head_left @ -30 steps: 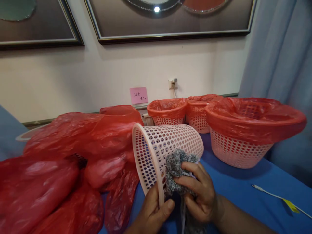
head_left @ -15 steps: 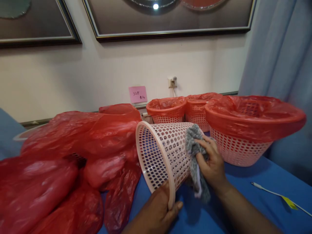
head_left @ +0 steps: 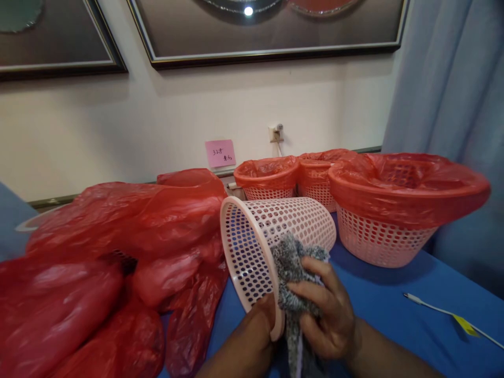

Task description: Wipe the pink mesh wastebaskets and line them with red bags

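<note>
Two bare hands work at one pale basket (head_left: 293, 218) in the head view, the basket tipped on its side above or on the blue worktop (head_left: 370, 315), its mouth facing left and its base pointing right, between a heap of red plastic bags (head_left: 129, 220) and a large lined basket (head_left: 381, 244). The left hand (head_left: 252, 336) is curled over the near part of the rim, its fingers apparently clamped on that edge; the right hand (head_left: 331, 310) has its fingers (head_left: 326, 272) closed on a bunched grey cloth (head_left: 289, 257) laid against the perforated wall just beside the rim. This looks like wiping, and to do it well the rim should be held firm while the cloth runs flat along the wall with even pressure, folded so that no loose end catches in the holes; turning the basket a little between strokes would bring up the underside. The left thumb cannot be made out behind the rim and cloth, so the firmness of that hold is unsure. Whether the basket's underside touches the worktop is hidden too. The cloth's tail is cut off at the bottom edge, and whatever lies beneath the bags is covered.
</note>
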Motion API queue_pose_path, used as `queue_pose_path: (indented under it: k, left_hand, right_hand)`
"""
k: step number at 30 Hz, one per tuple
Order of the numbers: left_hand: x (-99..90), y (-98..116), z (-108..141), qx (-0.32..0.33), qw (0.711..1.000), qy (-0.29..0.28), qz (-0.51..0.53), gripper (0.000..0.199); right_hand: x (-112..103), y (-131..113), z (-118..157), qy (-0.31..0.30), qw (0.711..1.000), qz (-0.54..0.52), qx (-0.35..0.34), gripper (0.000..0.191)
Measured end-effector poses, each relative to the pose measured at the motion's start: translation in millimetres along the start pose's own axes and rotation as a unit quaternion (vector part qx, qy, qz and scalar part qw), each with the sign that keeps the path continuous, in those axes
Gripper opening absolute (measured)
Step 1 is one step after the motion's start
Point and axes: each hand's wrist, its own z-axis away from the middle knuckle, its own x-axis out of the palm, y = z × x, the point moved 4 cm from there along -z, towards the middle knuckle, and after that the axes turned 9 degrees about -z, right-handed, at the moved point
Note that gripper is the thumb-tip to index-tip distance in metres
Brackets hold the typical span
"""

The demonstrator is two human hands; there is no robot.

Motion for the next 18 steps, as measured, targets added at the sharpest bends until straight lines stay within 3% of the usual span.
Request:
queue_pose_path:
  k: [2,4,7,9,12,15,18]
  left_hand:
    - [-1.2,2,-2,-0.002,1.000,-0.008,0.004,0.066]
    - [-4.2,5,-5,-0.009,1.000,-0.004,0.004,0.070]
    - [-6.8,8,-6,-0.020,1.000,-0.007,-0.005,0.073]
    - [-6.7,9,-6,-0.011,1.000,-0.015,-0.022,0.072]
    - [-4.9,4,-5,0.002,0.999,-0.025,-0.043,0.076]
    - [-4.5,-3,-5,-0.010,0.999,-0.016,-0.035,0.076]
    - [-5.4,-2,-5,-0.010,1.000,-0.012,-0.020,0.063]
  right_hand:
    - [-5,25,-5,0.028,0.999,0.023,0.037,0.050]
    - [-17,63,-9,0.085,0.988,0.054,0.121,0.042]
    - [-37,120,-6,0.178,0.942,0.085,0.272,0.033]
    - [-44,139,-1,0.209,0.915,0.092,0.332,0.036]
    - [-38,124,-3,0.191,0.933,0.103,0.287,0.037]
    - [-17,73,-8,0.085,0.983,0.095,0.135,0.045]
    - [1,24,-6,-0.017,0.998,0.052,-0.006,0.056]
